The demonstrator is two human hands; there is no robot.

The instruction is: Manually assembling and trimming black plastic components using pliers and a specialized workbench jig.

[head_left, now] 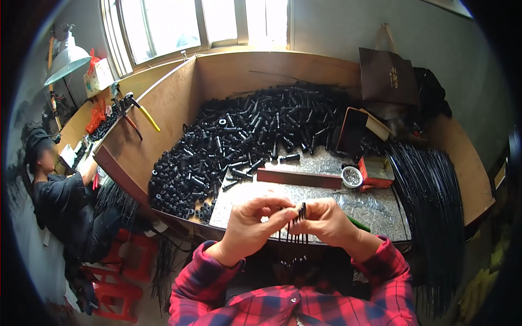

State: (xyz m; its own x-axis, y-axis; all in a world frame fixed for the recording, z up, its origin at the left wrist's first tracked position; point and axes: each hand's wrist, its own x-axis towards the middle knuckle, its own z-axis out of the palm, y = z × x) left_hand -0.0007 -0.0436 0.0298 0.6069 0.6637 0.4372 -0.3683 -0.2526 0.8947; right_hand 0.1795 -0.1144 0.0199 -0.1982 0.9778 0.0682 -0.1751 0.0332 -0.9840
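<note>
My left hand (pixel 255 220) and my right hand (pixel 323 220) meet in front of my chest over the near edge of the metal-topped bench (pixel 353 204). Together they pinch a small bundle of thin black rods (pixel 298 227) that hangs down from the fingers. The right hand grips the bundle's top, and the left fingertips touch it from the left side. Both sleeves are red plaid. Beyond the hands lies a large heap of short black plastic tubes (pixel 244 136).
A dark red bar (pixel 299 177) lies across the bench. A small white bowl (pixel 352 176) and a red box (pixel 376 171) stand at right, beside a thick sheaf of long black rods (pixel 429 190). Wooden walls enclose the bench. Another person (pixel 60 195) sits at left.
</note>
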